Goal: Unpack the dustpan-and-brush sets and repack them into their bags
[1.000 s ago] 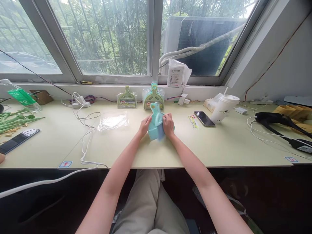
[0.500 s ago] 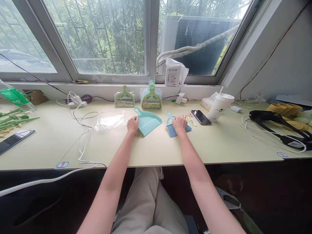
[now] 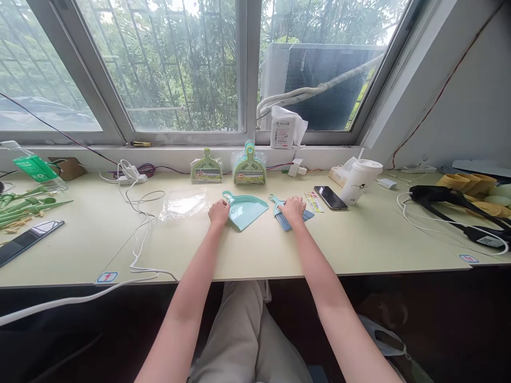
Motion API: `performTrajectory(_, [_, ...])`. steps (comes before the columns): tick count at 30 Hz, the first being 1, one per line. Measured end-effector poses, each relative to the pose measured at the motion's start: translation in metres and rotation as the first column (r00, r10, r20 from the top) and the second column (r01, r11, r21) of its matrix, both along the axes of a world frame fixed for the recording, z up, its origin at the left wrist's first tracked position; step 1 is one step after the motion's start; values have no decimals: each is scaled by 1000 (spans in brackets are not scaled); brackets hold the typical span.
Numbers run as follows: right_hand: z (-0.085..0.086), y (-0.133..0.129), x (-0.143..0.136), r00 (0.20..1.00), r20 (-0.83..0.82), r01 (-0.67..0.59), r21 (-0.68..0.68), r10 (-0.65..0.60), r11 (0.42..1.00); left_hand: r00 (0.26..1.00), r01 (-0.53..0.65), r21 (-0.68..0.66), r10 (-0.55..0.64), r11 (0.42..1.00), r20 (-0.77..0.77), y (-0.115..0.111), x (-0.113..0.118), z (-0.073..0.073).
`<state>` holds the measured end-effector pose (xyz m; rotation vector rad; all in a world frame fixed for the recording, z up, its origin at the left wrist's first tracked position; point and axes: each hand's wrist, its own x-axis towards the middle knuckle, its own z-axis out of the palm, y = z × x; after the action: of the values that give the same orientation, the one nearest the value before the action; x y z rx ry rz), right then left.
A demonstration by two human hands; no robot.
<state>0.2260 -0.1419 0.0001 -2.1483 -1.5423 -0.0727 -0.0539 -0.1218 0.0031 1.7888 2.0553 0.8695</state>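
Turquoise dustpan at twelve o'clock is pinched by the left hand, the right hand gripping a brush at one o'clock.

A dustpan and a hand brush lie side by side on a counter, the dustpan to the left, with a plastic wrapper left of it. Behind them, two packaged dustpan-and-brush sets stand before the window. A label card, a smartphone and a lidded cup follow to the brush's right. A tissue pack sits on the windowsill; a bottle stands at far left.
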Motion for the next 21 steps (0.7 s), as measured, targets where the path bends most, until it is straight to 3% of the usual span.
performTrajectory(5, [9, -2, -7, 997, -65, -22, 176, 34, 984, 998, -21, -7, 21, 1000, -63, -1, 2, 1])
performTrajectory(7, [13, -4, -15, 989, -56, -121, 208, 135, 971, 994, 66, -8, -67, 998, -88, -4, 8, 2])
performTrajectory(10, [13, -8, -30, 938, -37, -340, 82, 344, 937, 932, 345, -17, -345, 938, -114, -12, 19, 4])
performTrajectory(12, [11, -10, -38, 898, -49, -440, -43, 438, 897, 875, 467, -17, -464, 884, -140, -17, 26, 5])
performTrajectory(16, [7, -12, -44, 866, -36, -499, -108, 498, 860, 823, 546, -17, -540, 838, -175, -22, 30, 7])
performTrajectory(21, [20, -14, -31, 871, -81, -491, -73, 485, 868, 838, 521, -30, -517, 853, -174, -22, 28, 9])
